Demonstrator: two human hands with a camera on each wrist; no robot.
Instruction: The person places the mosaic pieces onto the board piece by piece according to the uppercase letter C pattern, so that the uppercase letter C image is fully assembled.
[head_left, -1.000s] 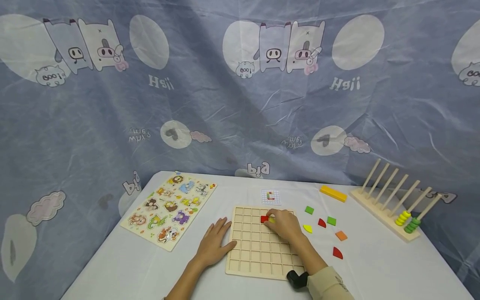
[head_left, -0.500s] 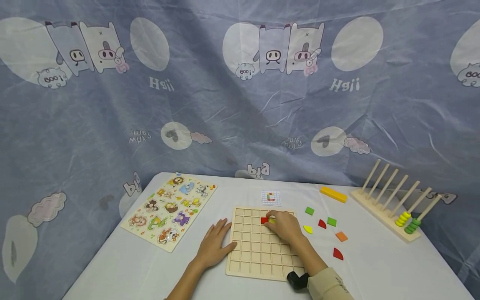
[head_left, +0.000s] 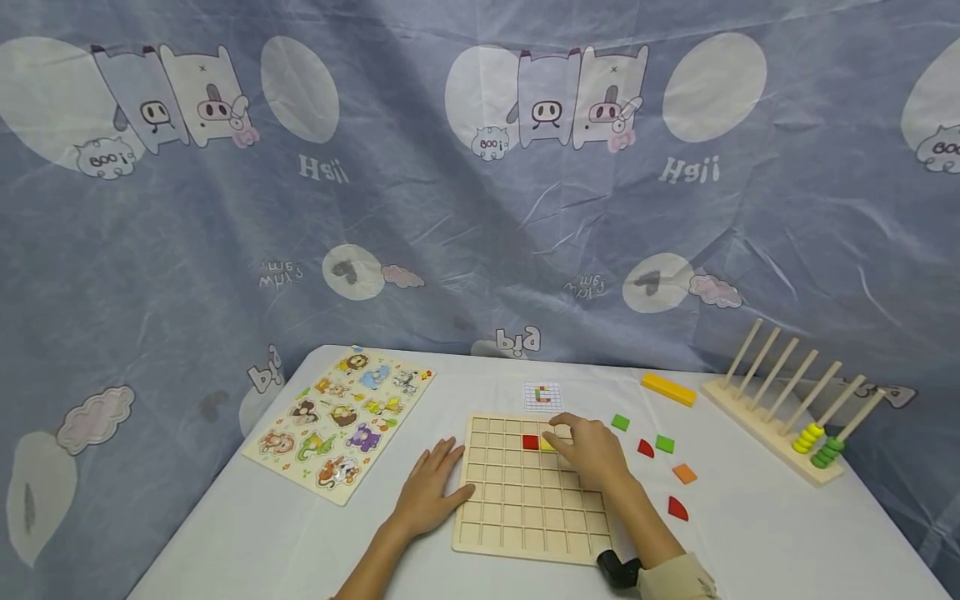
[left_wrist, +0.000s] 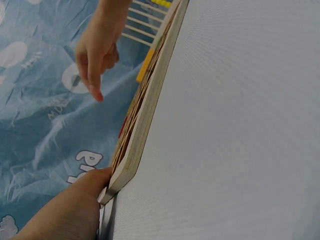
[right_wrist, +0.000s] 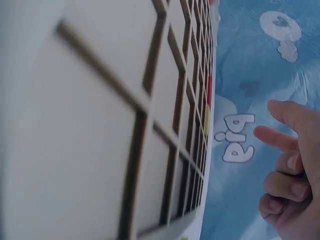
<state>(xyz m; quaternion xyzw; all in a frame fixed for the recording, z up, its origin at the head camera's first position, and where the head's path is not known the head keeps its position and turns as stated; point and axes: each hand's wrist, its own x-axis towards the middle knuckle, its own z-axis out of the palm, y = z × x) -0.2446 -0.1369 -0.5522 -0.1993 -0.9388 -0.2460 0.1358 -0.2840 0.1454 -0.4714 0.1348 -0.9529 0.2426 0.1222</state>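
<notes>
A square wooden grid board (head_left: 517, 492) lies on the white table. My left hand (head_left: 427, 492) rests flat beside its left edge, thumb touching the rim; the left wrist view shows that thumb (left_wrist: 95, 182) against the board's edge. In an upper row sit a red square tile (head_left: 531, 442) and, to its right, a yellow piece (head_left: 547, 446) partly covered by my fingers. My right hand (head_left: 596, 454) hovers just over the yellow piece. In the right wrist view, thumb and index finger stand apart with nothing between them, other fingers curled.
A pattern card (head_left: 542, 396) lies behind the board. To the right are green tiles (head_left: 665, 444), red quarter-circles (head_left: 678, 508), an orange tile (head_left: 685, 473), a yellow bar (head_left: 669, 389) and a peg rack with beads (head_left: 780, 425). An animal puzzle (head_left: 341, 425) lies left.
My right hand has let go of the yellow piece and shifted right and slightly up, thumb and index finger parting. The left hand stays in place.
</notes>
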